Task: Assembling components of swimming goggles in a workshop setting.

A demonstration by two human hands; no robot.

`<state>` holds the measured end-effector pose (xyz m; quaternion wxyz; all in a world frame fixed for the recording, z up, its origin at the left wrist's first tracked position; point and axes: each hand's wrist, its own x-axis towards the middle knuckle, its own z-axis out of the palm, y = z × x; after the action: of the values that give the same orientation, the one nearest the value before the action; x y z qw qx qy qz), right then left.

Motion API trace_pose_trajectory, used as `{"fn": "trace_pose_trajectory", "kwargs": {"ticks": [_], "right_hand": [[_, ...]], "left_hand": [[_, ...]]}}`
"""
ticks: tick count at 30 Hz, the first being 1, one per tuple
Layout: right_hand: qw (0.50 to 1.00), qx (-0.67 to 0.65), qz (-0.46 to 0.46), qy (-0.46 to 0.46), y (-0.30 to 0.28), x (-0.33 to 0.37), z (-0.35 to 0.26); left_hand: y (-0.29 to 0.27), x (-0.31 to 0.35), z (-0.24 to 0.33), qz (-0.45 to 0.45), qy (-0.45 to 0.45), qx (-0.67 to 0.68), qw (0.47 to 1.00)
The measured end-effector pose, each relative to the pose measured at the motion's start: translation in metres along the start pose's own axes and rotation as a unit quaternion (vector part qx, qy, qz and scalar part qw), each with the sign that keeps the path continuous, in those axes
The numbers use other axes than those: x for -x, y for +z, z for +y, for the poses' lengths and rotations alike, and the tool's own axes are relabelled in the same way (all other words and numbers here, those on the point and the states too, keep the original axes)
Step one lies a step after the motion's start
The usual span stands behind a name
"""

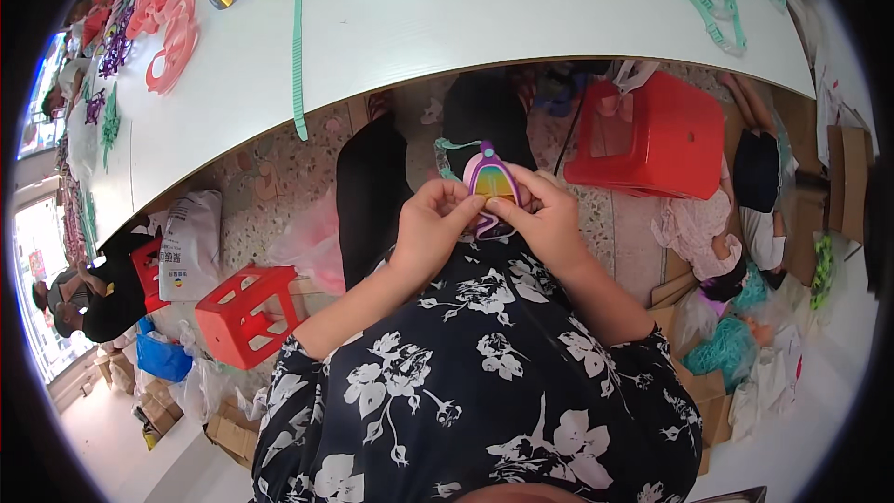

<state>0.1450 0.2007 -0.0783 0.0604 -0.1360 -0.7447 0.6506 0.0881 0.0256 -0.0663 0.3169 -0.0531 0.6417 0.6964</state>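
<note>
— Hands, centre frame? 
— Left hand [430, 216] and right hand [548, 216] are pinching purple goggles [491, 182] from both sides, steadying them above the lap.
— Strap? 
— Teal strap [453, 145] is trailing upper left.

Packages on the workshop floor
A white printed sack [191, 242] stands left; brown cartons [233, 428] lie below it.

A long white table [447, 9] is curving across the top of the frame; beneath it, speckled terrazzo floor [279, 177] is showing. Red plastic stools [652, 135] are sitting at right and lower left, daylight is coming in at far left
</note>
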Motion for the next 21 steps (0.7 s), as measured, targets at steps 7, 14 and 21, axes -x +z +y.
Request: {"fn": "trace_pose_trajectory", "kwargs": {"ticks": [7,14,21], "right_hand": [[0.999,0.037,-0.007,-0.009,0.006,-0.008,-0.001],[0.988,0.055,-0.145,0.008,-0.001,-0.050,-0.011],[0.934,0.049,-0.353,-0.022,0.007,-0.084,-0.019]], "left_hand": [[0.002,-0.002,0.002,0.041,0.005,-0.030,0.999],[-0.003,0.007,0.038,0.038,0.231,-0.381,0.894],[-0.041,-0.006,0.080,-0.087,0.455,-0.626,0.628]]}}
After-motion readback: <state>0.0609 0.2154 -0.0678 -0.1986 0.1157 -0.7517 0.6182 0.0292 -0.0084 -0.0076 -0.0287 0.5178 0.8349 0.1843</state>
